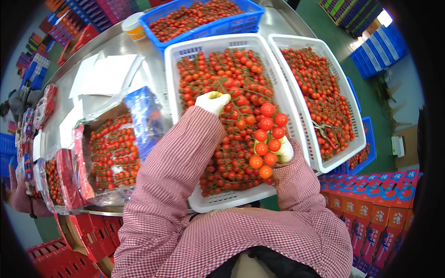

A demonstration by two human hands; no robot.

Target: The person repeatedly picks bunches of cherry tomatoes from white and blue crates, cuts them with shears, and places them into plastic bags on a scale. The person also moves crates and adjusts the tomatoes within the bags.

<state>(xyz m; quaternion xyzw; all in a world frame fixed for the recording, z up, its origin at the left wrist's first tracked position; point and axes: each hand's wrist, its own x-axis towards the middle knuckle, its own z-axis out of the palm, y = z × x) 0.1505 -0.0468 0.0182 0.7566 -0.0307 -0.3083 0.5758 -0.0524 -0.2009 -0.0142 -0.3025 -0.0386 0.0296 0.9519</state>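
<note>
My right hand [285, 150], in a whitish glove with yellow stains, holds up a truss of cherry tomatoes [267, 139]. Its round red and orange fruits hang in two rows and hide part of the fingers. My left hand [212, 102], gloved alike, has its fingertips pinched on another cherry tomato truss [240, 104], which looks blurred. Both hands are over a white plastic crate [212, 205] filled with trusses of cherry tomatoes [226, 166]. To the left lies an open red carton [80, 153] lined with clear plastic, with rows of tomato trusses [114, 149] inside.
A second white crate of tomatoes [359, 139] stands at the right, and a blue crate [205, 34] behind. White sheets [104, 74] and a lidded tub [134, 26] sit on the metal table [153, 66]. Printed cartons [372, 201] are stacked at right. Another person [24, 201] is at far left.
</note>
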